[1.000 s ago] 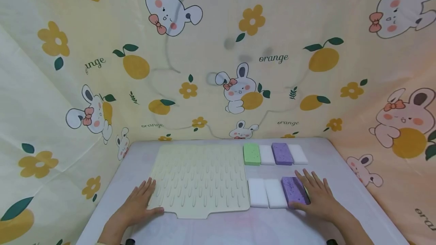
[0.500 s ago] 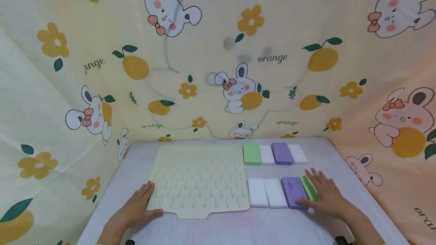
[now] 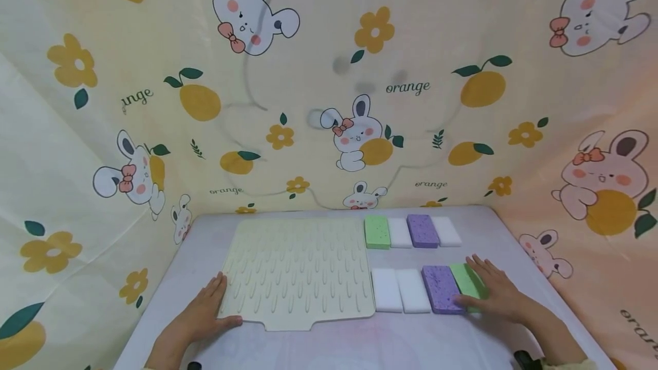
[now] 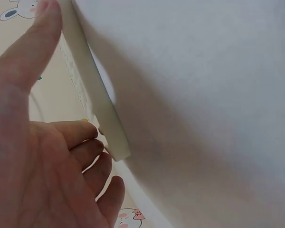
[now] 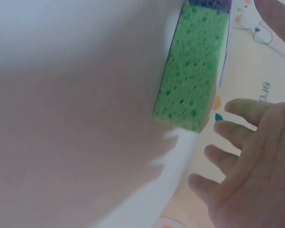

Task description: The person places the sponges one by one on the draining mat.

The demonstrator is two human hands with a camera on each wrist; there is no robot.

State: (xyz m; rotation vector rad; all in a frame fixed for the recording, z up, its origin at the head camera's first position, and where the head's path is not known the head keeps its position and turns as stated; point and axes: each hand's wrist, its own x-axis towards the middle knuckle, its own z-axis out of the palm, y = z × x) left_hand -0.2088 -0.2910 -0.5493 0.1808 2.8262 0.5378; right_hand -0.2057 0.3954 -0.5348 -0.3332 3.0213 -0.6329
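Note:
A cream mat [image 3: 298,267] with raised ridges and a front tab lies flat on the table. My left hand [image 3: 205,304] is at its left edge, fingers and thumb spread and nearly straight; in the left wrist view the mat's thick edge [image 4: 97,95] passes right by the fingertips. Over on the right, my right hand [image 3: 496,293] is spread beside the front row's green sponge [image 3: 468,281], partly covering it in the head view. Its thumb overlaps the purple sponge [image 3: 439,290]. The right wrist view shows the fingers apart from the porous green sponge [image 5: 192,69], palm facing it.
Two white sponges [image 3: 386,290] lie between the mat and the front purple sponge. A back row holds a green sponge [image 3: 377,232], a purple sponge [image 3: 422,231] and white ones [image 3: 446,232]. Patterned fabric [image 3: 308,73] encloses the table's back and sides.
My right hand has shifted right, off the purple sponge, uncovering more of the green one. The left hand stays by the mat's edge. The head view has turned slightly.

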